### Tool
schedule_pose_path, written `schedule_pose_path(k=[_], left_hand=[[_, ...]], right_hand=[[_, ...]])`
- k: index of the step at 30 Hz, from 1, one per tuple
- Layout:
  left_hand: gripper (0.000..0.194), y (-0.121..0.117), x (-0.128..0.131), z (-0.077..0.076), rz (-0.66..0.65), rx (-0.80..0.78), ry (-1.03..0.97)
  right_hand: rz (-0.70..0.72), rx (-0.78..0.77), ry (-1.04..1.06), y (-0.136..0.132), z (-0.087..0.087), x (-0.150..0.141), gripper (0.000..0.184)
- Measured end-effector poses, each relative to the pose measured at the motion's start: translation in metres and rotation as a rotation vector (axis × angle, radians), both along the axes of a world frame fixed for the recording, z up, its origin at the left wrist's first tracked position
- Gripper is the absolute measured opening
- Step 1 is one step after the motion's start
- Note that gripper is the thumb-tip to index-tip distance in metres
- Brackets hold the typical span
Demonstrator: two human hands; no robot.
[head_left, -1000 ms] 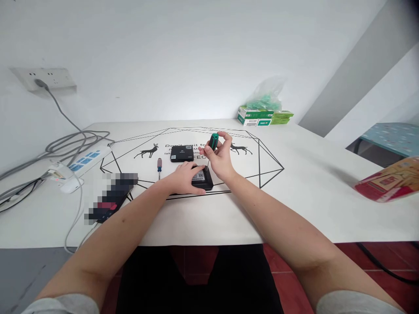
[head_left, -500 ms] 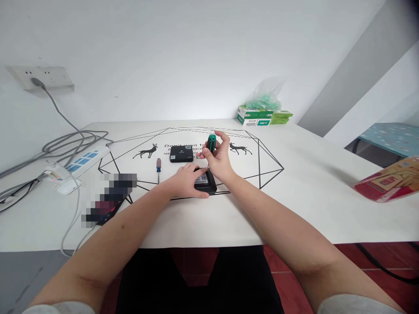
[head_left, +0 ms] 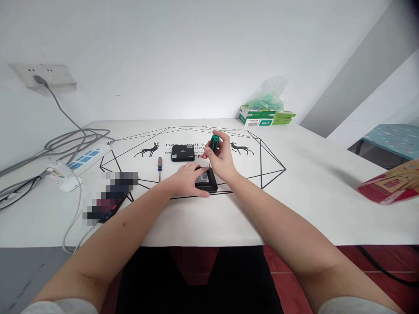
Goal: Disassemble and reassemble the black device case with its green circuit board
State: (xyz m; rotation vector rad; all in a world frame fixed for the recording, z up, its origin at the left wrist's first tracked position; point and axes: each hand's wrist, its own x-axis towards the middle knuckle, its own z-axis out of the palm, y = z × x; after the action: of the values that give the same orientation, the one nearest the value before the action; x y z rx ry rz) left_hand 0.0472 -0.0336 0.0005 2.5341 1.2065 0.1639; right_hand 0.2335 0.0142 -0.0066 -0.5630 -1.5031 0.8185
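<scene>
The right hand [head_left: 221, 157] is curled around the handle of a green and black screwdriver [head_left: 214, 143], with the fingers bent and closed on it and the shaft pointing down to the far edge of a black case [head_left: 212, 181]. The left hand [head_left: 189, 179] lies palm down, thumb and fingers spread, pressing on the left part of that case, which sits on the bench [head_left: 203, 222] with a printed label facing up. Just beyond the left hand rests a flat black box [head_left: 182, 153] with small stickers on its lid. To its left, a second screwdriver [head_left: 159, 165] lies with its shaft toward the person. Farther left are a phone [head_left: 114, 198], partly blurred out, a power strip [head_left: 88, 160] and coiled grey cable [head_left: 67, 141]. Green and white boxes [head_left: 257, 115] stand at the back under a clear bag [head_left: 270, 96], and a red and tan packet [head_left: 389, 185] lies at the far right.
</scene>
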Motion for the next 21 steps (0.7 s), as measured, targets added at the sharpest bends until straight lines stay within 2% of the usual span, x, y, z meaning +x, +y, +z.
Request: schedule_pose_path(k=[6,11,18,21], left_hand=[[0.11,0.004,-0.005,0.001,0.016,0.007,0.028],[0.107,0.005,-0.006,-0.001,0.005,0.006,0.027],[0.11,0.002,-0.005,0.003,0.021,-0.022,0.045],[0.11,0.003,-0.005,0.002,0.027,-0.027,0.047]], right_hand=[[-0.003,0.001,0.016,-0.001,0.0,-0.001,0.062],[-0.033,0.006,-0.054,0.0,-0.006,-0.002,0.062],[-0.298,0.139,-0.138,0.002,0.001,0.003,0.044],[-0.321,0.137,-0.115,0.005,0.006,0.008,0.038]])
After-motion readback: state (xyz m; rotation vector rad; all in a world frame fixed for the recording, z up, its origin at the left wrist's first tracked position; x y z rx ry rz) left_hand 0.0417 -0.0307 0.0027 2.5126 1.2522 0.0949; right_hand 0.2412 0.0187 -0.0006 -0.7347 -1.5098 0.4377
